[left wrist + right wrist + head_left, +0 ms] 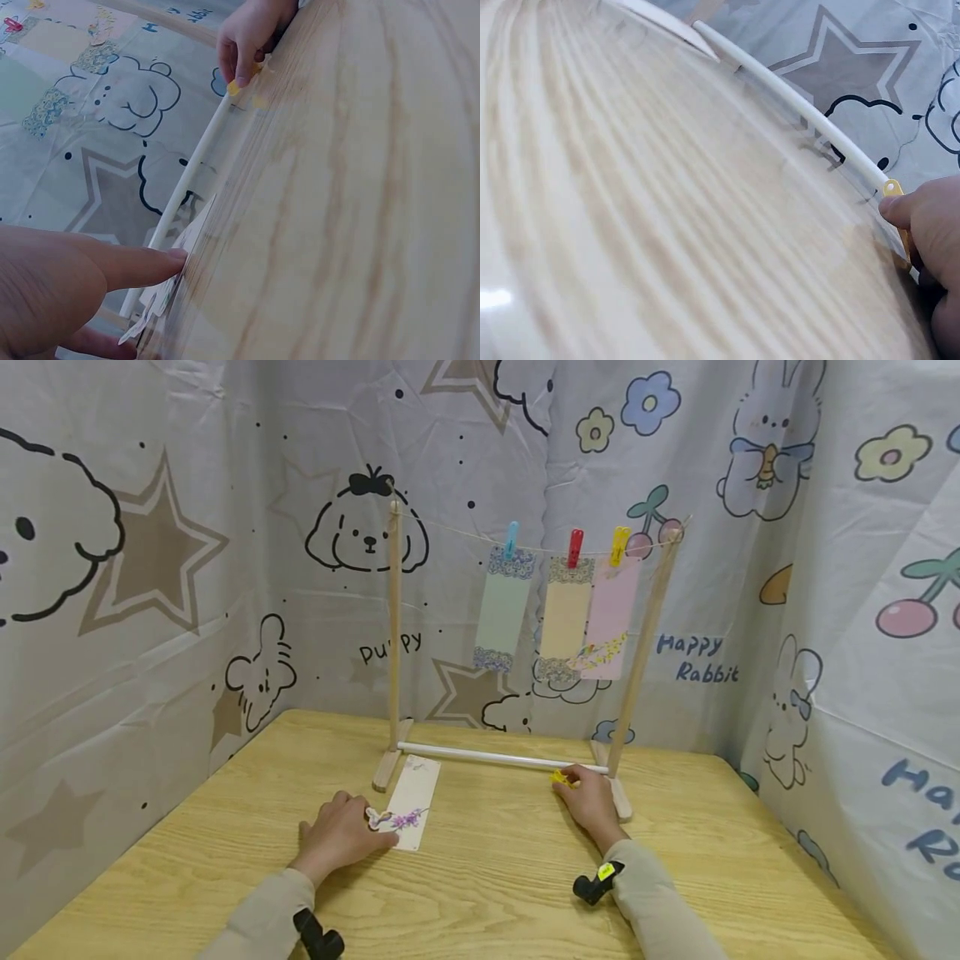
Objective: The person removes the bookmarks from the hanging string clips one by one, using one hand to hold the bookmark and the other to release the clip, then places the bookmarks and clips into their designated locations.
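A cream bookmark [411,793] with purple blossoms and a cut-out bird at its edge lies on the table, left of centre. My left hand [343,833] pinches its lower left side, the thumb [161,266] at the near edge and the fingers around the bird. My right hand [588,802] pinches a small yellow clothespin [892,189] between thumb and fingers, by the right end of the white rod [495,757]. Most of that clothespin is hidden by the fingers.
Behind the hands stands a wooden frame [395,635] with a string across its top. From it hang a green bookmark [504,610] under a blue clothespin [512,540], a beige one [567,610] under a red clothespin [575,548], and a pink one [611,602] under yellow clothespins [619,545].
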`<state>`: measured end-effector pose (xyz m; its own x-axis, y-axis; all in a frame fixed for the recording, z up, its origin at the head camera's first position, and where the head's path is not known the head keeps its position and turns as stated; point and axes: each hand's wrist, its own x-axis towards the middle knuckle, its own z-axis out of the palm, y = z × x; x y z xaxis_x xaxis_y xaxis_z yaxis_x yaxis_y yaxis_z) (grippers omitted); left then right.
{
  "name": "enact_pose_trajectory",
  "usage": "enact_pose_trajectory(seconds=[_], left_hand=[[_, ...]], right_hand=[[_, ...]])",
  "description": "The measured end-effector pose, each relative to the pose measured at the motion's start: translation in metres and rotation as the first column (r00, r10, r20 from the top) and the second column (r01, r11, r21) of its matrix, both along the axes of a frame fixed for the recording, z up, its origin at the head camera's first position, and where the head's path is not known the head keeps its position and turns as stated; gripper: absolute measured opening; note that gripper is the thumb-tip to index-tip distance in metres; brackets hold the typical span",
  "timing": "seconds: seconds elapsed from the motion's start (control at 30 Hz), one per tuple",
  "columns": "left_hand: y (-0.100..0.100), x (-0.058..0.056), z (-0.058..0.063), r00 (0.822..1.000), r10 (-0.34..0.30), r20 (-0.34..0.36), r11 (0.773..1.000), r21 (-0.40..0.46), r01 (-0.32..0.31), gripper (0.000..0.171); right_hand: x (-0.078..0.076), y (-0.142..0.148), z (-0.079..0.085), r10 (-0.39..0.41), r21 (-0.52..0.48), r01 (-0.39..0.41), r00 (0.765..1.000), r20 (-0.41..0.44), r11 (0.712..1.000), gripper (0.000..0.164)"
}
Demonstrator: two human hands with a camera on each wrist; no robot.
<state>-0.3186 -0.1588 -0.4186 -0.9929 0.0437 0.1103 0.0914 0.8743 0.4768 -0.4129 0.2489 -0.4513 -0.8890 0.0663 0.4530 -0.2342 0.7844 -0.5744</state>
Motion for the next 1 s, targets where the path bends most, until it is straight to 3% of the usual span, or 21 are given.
enact_pose_trajectory(seconds=[0.33, 0.67, 1.0], left_hand=[[0.0004, 0.0009, 0.0022, 1.0, -0.003, 0.0, 1.0, -0.003, 0.003, 0.078], [-0.0003, -0.0007, -0.0012, 1.0, 0.003, 0.001, 1.0, -0.003, -0.003, 0.076], [-0.0015, -0.0013, -0.0003, 1.0, -0.008, 0.0, 1.0, 0.007, 0.008, 0.074]], right_hand=[[0.0075, -0.0049, 0.0037, -0.09, 0.1, 0.09, 0.996, -0.01, 0.991, 0.031], [0.0066, -0.0026, 0.0005, -0.067, 0.117, 0.073, 0.996, -0.06, 0.99, 0.029], [0.0038, -0.0027, -0.0021, -0.052, 0.101, 0.054, 0.998, -0.023, 0.993, 0.034]])
